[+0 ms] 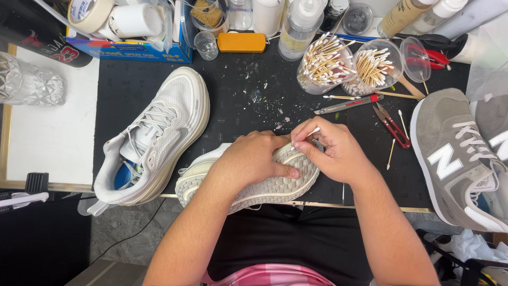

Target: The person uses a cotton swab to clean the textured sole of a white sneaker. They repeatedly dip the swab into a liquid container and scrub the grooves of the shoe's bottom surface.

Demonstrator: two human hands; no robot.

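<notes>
Two hands work on a white shoe (264,185) lying sole-up at the near edge of the black mat (238,100). The left hand (251,159) presses down on the sole, fingers closed over it, thumb along the tread. The right hand (330,151) pinches a cotton swab (309,133) between thumb and fingertips, its tip at the sole's toe end. Just left lies the matching shoe (159,132); a grey sneaker (455,153) sits far right. Swab cups (346,66), a knife (349,104) and red snips (391,126) lie behind.

The white mesh running shoe (275,185) lies on its side at the worktop's near edge, its pale woven-pattern rubber sole turned up. A thin white-tipped cotton swab (308,134) rests slanted against the sole's toe end.
</notes>
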